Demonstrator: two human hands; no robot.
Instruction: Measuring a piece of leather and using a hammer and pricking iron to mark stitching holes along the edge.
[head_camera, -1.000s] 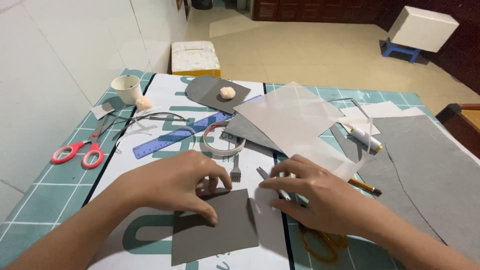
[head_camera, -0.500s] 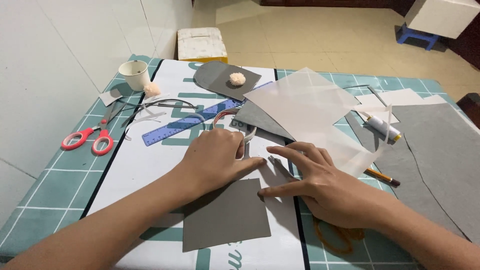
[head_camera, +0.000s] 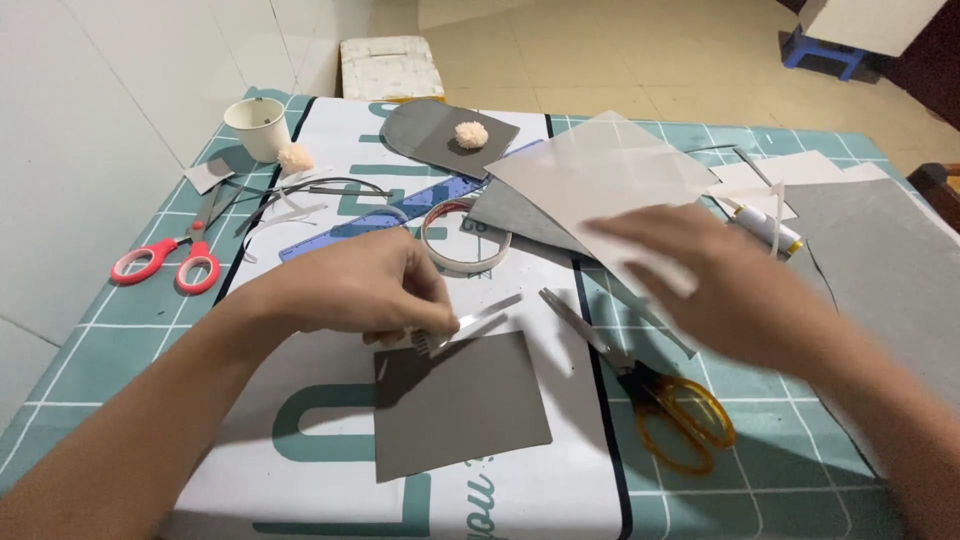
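Your left hand (head_camera: 365, 290) pinches a narrow pale strip of paper or tape (head_camera: 480, 314) between its fingertips, just above the top edge of the flat grey square sheet of felt or card (head_camera: 455, 400) that lies on the white printed mat (head_camera: 320, 400). Treat the strip as very light, limp and easily creased; grip it near one end, fingertips only. The grey sheet looks thin and flexible; it will slide on the mat unless pinned, so take it by an edge or corner.

Your right hand (head_camera: 735, 290) hovers open, fingers spread and motion-blurred, holding nothing, above the amber-handled scissors (head_camera: 655, 385).

The desk carries a teal gridded cutting mat (head_camera: 90, 350). Also on it are a tape roll (head_camera: 465, 235), a blue ruler (head_camera: 395, 215) and red-handled scissors (head_camera: 165, 262). Beyond the desk the floor is pale tile.
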